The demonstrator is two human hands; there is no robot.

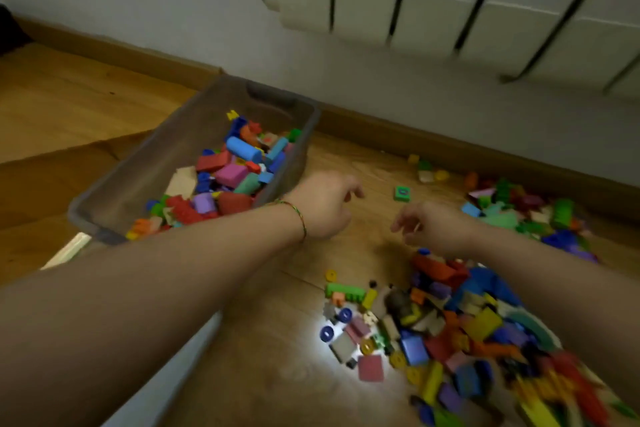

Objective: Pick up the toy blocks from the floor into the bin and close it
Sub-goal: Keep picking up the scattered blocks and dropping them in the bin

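The grey bin [162, 156], about half full of toy blocks [228, 177], lies with its long axis running away from the person toward the skirting board. Both hands hover over the wooden floor [363, 163] just right of the bin's right wall, a little apart. The left hand [325, 204] is almost against that wall, its fingers curled under and blurred, so I cannot tell whether it holds a block. The right hand [433, 225] hangs loosely curled and seems empty. The big loose pile [450, 322] lies right of the bin, directly below the right hand, which is therefore likely the one to scoop. A lone green block [402, 193] sits between the hands, and a second heap [526, 208] lies farther right.
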